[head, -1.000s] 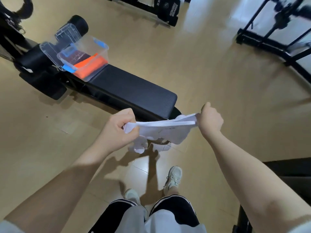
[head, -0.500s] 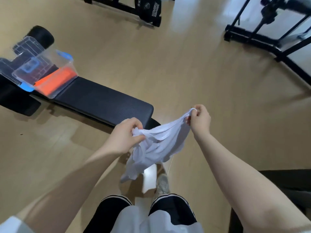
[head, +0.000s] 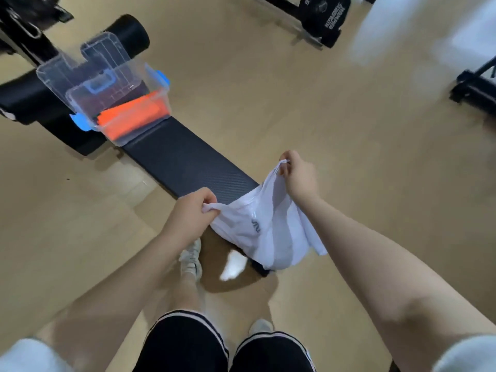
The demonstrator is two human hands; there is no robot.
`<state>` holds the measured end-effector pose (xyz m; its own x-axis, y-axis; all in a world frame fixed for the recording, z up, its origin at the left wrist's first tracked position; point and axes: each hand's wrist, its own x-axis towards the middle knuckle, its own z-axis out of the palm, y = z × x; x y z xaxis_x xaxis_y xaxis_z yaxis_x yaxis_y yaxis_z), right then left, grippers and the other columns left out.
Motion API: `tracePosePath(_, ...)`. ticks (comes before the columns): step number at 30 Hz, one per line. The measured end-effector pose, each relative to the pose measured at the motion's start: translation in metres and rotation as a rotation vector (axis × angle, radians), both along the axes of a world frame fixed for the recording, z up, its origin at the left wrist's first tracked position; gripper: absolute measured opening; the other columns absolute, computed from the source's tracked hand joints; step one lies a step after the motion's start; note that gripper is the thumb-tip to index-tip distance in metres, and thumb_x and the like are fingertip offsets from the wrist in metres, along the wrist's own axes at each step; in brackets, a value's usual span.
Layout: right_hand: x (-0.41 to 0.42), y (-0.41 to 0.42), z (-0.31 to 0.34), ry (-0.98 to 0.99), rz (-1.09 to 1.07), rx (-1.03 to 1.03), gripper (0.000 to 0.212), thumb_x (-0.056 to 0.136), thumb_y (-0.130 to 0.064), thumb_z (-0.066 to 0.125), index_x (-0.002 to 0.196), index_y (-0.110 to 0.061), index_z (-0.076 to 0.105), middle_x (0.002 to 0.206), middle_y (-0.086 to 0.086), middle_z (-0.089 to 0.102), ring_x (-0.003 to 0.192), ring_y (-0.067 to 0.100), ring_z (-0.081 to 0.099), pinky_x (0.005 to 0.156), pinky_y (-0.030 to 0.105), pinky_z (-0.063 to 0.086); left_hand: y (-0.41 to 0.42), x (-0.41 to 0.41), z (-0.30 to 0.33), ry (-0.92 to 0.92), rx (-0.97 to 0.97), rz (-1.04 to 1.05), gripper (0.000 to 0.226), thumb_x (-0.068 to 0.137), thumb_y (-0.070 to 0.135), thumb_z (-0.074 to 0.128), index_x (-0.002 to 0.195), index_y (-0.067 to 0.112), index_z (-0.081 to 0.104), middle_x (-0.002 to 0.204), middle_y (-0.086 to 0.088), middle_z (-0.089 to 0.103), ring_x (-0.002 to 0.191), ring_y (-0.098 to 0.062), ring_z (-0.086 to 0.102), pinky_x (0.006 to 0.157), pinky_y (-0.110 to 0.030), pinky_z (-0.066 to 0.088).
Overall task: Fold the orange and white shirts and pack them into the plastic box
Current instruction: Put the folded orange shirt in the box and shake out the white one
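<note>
White shirt (head: 268,232) held up over near end of bench (head: 185,165), hanging loose and crumpled, unfolded. Thin, slightly see-through fabric, small dark print near middle, folds running downward, lower hem drooping past bench end toward floor (head: 322,116).

Left hand (head: 190,218) grip: fingers curled tight around bunched upper edge of white shirt, on its left side. Right hand (head: 298,175) grip: thumb and fingers pinching a narrow strip of shirt edge, raised higher than left hand. Fabric stretched slanted between both hands.

Plastic box (head: 115,103) at far end of bench, clear walls, blue latches on sides, clear lid (head: 88,65) open and leaning back behind it. Orange shirt (head: 131,116) inside box, folded flat, bright orange, lying along near wall of box.

Bench black, textured padded top, bare between box and shirt. Black roller pad (head: 128,33) beyond box. Weight plate (head: 327,20) with white lettering on floor at far side. Black shorts with white stripes and light sneakers below. Slight motion blur overall.
</note>
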<state>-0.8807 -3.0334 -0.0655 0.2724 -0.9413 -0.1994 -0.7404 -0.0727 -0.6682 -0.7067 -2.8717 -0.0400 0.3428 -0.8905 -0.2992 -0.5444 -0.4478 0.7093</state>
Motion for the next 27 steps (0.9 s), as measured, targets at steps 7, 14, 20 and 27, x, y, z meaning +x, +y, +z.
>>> tracePosePath(7,0.174,-0.091,-0.108,0.057,0.081,0.082,0.019,0.090,-0.009,0.034,0.101,-0.009,0.050,0.081,0.006,0.054,0.073,0.023,0.048,0.064,0.030,0.036,-0.076,0.151,-0.107,-0.003,0.066,0.176,0.007,0.087,0.006,0.052,0.083,0.012,0.054,0.083,-0.002,0.056,0.067,-0.012,0.046,0.054,-0.019,0.033)
tracePosePath(14,0.306,-0.141,-0.182,0.072,0.108,0.128,0.022,0.092,-0.009,0.034,0.105,-0.007,0.052,0.082,0.005,0.053,0.075,0.024,0.046,0.064,0.027,0.031,-0.112,0.266,-0.181,-0.027,0.135,0.434,0.032,0.081,-0.013,0.038,0.102,0.002,0.058,0.101,-0.006,0.053,0.091,-0.019,0.049,0.069,-0.017,0.029)
tracePosePath(20,0.375,-0.154,-0.231,-0.111,0.163,0.370,0.044,0.094,-0.010,0.041,0.137,-0.017,0.036,0.102,0.001,0.052,0.092,0.017,0.050,0.086,0.030,0.040,-0.126,0.306,-0.234,-0.313,0.329,0.455,0.054,0.078,-0.011,0.043,0.130,0.005,0.043,0.139,-0.015,0.038,0.118,-0.035,0.040,0.093,-0.041,0.031)
tracePosePath(27,0.265,-0.114,-0.252,0.019,-0.068,0.375,0.028,0.095,-0.008,0.042,0.121,-0.009,0.052,0.112,0.003,0.050,0.097,0.015,0.048,0.093,0.030,0.041,-0.123,0.223,-0.286,-0.409,0.027,-0.439,0.052,0.047,-0.004,0.069,0.094,0.017,0.063,0.112,-0.009,0.060,0.095,-0.028,0.059,0.070,-0.038,0.054)
